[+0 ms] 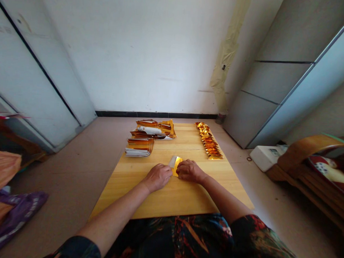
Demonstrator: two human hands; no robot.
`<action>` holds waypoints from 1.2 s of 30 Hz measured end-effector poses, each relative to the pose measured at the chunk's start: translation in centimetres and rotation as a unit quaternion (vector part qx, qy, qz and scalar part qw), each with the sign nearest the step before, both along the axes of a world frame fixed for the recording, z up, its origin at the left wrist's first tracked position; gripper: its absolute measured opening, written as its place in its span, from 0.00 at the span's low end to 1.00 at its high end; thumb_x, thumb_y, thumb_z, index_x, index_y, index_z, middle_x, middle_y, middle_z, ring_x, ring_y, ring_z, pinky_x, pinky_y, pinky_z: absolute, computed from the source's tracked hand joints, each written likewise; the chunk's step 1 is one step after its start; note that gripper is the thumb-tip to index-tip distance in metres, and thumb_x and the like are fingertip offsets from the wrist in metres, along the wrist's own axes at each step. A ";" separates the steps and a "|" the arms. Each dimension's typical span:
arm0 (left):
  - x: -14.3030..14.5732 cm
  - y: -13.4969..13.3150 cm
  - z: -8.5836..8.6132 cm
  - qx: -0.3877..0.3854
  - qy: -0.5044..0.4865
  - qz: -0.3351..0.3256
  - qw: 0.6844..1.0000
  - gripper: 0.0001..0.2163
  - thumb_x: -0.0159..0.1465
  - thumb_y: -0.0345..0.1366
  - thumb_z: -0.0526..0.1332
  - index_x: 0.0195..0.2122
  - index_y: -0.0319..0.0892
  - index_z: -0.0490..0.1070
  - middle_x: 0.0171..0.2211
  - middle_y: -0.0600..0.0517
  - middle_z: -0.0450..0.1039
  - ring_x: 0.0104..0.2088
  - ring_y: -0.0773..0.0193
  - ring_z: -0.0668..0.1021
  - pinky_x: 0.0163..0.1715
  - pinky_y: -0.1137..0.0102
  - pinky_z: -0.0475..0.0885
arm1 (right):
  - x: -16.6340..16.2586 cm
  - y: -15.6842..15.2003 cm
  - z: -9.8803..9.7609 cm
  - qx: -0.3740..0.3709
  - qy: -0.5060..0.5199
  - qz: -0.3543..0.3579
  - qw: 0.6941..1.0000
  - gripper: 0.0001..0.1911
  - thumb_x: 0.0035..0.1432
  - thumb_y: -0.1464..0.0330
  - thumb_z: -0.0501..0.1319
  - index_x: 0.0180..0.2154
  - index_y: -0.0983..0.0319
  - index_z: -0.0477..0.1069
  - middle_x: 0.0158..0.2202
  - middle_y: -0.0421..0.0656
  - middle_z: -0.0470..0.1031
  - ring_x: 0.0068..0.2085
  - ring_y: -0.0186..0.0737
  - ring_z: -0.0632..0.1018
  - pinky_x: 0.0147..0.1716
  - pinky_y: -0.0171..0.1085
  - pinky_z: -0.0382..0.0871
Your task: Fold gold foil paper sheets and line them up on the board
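A small sheet of gold foil paper (pixel 176 162) lies in the middle of a wooden table (pixel 146 192), partly folded with a pale side showing. My left hand (pixel 157 176) is closed and pinches its left edge. My right hand (pixel 188 170) is closed on its right side, pressing it to the table. At the far left of the table lie stacks of gold foil sheets (pixel 141 144) and more stacked sheets (pixel 155 129). A row of folded gold pieces (pixel 209 144) runs along the far right edge.
A white wall rises behind the table, with grey panels at left and right. A white box (pixel 264 156) sits on the floor at right beside a wooden chair (pixel 313 158). Purple and orange bags (pixel 11 209) lie at left.
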State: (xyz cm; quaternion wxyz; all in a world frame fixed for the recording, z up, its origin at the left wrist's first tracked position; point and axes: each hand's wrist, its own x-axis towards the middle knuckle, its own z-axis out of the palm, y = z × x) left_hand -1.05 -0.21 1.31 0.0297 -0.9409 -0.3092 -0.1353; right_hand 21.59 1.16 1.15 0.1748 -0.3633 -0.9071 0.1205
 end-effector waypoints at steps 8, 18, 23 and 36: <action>0.2 -0.4 -0.3 -0.006 -0.019 0.038 0.999 0.06 0.62 0.31 0.55 0.29 0.42 0.69 0.31 0.52 0.71 0.33 0.65 0.73 0.34 0.70 0.66 | -0.5 0.2 -0.6 0.038 0.017 0.006 0.999 0.07 0.56 0.62 0.63 0.35 0.57 0.75 0.41 0.42 0.75 0.42 0.39 0.72 0.41 0.37 0.58; 1.1 -0.7 -0.7 0.028 -0.027 0.071 0.997 0.08 0.64 0.34 0.55 0.30 0.42 0.71 0.29 0.51 0.71 0.31 0.65 0.72 0.35 0.67 0.65 | -0.8 0.0 -1.6 0.071 0.014 -0.033 0.997 0.10 0.61 0.60 0.58 0.35 0.55 0.77 0.39 0.41 0.76 0.42 0.37 0.72 0.42 0.38 0.57; 1.0 -0.7 -0.8 0.020 -0.042 0.069 0.997 0.07 0.64 0.33 0.55 0.31 0.42 0.71 0.30 0.51 0.72 0.31 0.64 0.73 0.35 0.67 0.65 | -0.4 -0.2 -0.4 0.045 -0.005 -0.005 0.999 0.08 0.60 0.63 0.58 0.36 0.54 0.77 0.41 0.39 0.76 0.43 0.36 0.72 0.43 0.37 0.57; 1.1 -0.7 -0.9 -0.002 -0.055 0.090 0.994 0.03 0.62 0.34 0.58 0.32 0.42 0.69 0.31 0.51 0.73 0.33 0.63 0.74 0.36 0.67 0.65 | -1.1 -0.3 -0.8 0.072 -0.007 -0.024 0.997 0.10 0.59 0.59 0.59 0.36 0.56 0.77 0.39 0.42 0.76 0.41 0.38 0.71 0.42 0.38 0.57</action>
